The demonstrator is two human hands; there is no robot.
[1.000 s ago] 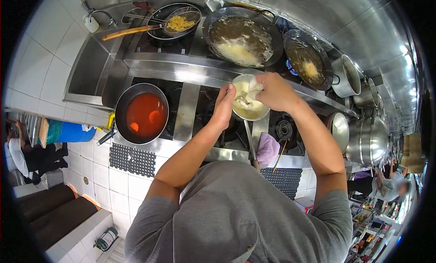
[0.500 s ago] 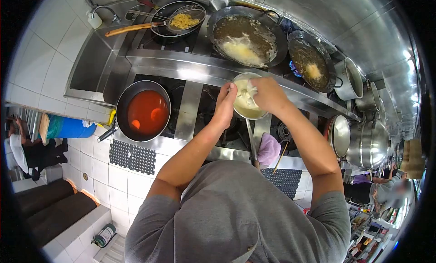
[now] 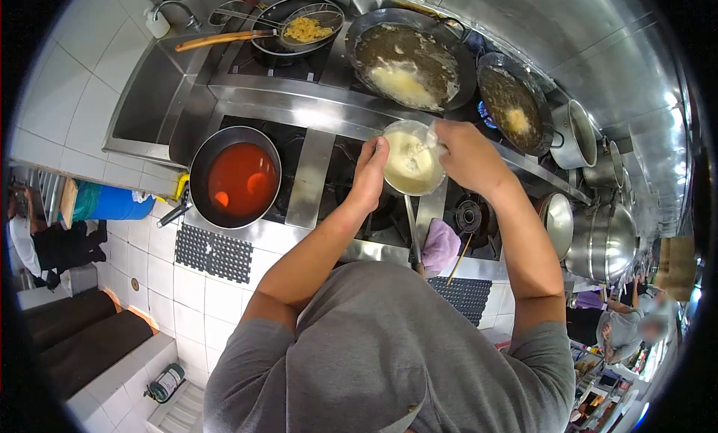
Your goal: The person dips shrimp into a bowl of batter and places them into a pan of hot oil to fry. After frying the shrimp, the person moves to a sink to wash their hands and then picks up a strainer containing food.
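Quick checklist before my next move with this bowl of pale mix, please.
1. Left hand on the bowl: ok, against its left side.
2. Right hand at the bowl: ok, by its right edge.
3. What the right hand holds: cannot tell.
4. Flame under the smaller wok: ok, blue and lit.
5. Liquid in that wok hot enough: cannot tell.
6. Purple cloth away from flames: ok, none shows beside it.

Torso: matte grey fabric top (image 3: 359,343), softly creased, lower centre of the frame
Sleeves: short grey cloth sleeves (image 3: 250,362), either side of the top
Hands: bare left hand (image 3: 369,175), bare right hand (image 3: 467,160)
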